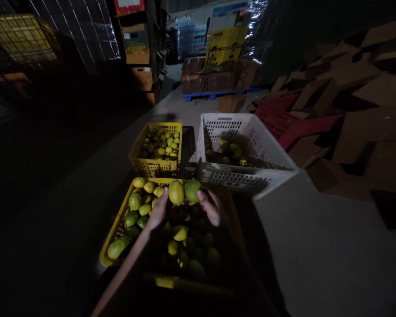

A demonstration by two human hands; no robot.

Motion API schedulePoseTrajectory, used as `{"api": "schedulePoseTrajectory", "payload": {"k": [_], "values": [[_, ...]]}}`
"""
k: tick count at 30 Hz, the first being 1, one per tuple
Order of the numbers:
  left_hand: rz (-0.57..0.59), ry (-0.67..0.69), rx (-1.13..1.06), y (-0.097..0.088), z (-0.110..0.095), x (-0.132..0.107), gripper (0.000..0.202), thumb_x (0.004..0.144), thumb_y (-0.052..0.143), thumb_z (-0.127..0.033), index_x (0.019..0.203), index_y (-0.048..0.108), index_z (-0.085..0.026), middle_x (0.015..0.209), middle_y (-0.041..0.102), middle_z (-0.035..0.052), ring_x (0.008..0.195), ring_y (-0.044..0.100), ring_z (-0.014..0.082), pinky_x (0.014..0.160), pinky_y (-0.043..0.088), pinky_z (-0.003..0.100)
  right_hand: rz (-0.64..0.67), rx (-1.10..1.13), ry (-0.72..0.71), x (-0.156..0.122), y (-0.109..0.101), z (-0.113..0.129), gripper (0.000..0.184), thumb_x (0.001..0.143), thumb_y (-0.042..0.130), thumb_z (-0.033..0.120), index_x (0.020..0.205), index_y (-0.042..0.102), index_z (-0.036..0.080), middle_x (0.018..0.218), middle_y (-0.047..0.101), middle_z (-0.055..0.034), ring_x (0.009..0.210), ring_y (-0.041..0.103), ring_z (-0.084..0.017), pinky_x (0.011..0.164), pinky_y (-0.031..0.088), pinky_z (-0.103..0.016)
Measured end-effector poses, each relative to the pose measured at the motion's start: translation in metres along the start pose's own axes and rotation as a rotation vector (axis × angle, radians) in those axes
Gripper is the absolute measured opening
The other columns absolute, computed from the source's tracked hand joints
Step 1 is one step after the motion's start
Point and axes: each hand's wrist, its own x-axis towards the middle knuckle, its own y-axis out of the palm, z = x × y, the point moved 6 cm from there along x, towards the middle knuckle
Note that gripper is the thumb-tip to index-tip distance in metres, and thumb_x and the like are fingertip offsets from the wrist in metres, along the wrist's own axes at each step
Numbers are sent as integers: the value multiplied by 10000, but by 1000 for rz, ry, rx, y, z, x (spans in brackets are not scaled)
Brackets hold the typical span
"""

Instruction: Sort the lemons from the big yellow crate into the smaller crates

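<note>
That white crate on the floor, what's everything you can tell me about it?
The white crate looks like plastic, with latticed walls and a handle slot in its far wall. It stands upright on the grey floor, right of a smaller yellow crate. It is mostly empty: a few yellow-green fruits lie on its bottom.

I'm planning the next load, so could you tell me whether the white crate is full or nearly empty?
Nearly empty: the white crate holds only a few fruits at its bottom.
</note>
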Motion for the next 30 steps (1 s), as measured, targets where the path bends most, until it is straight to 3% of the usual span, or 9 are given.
{"api": "schedulePoseTrajectory", "payload": {"k": [4, 7, 15, 23, 30], "values": [[79, -32, 12, 5, -8, -5, 345, 683, 837, -488, 801, 708, -191, 851, 749, 85, 1014, 702, 290, 862, 562, 347, 6, 147, 53, 1, 3, -6, 537, 661, 773, 640, 991, 716, 220, 895, 760, -76, 788, 720, -274, 657, 579, -362], [77, -33, -37, 5, -14, -5, 355, 665, 859, -465, 823, 709, -185, 871, 752, 87, 1011, 710, 296, 878, 575, 366, 17, 220, 63, 0, 5, -9, 504, 666, 789, 611, 977, 722, 220, 940, 763, -84, 825, 728, -278, 688, 592, -370], [115, -41, -121, 3, -21, -3, 434, 693, 860, -311, 1080, 711, -183, 945, 762, 85, 1086, 703, 317, 914, 584, 396, -26, 209, 30, -4, 0, 2, 504, 615, 860, 539, 979, 720, 220, 913, 777, -82, 917, 734, -298, 804, 589, -397], [112, -95, -129, 5, -22, -6, 271, 743, 809, -220, 999, 744, -156, 1000, 764, 107, 1091, 697, 319, 927, 598, 438, -54, 216, 60, -8, -4, 11, 460, 580, 884, 512, 911, 740, 225, 951, 778, -69, 958, 733, -293, 833, 599, -402], [128, -70, -124, 3, -24, -6, 303, 749, 808, -210, 1040, 743, -157, 1051, 756, 99, 1083, 696, 298, 897, 622, 429, -60, 231, 50, -8, -5, 12, 437, 575, 884, 521, 862, 745, 223, 913, 777, -56, 923, 741, -276, 864, 593, -422]]}}
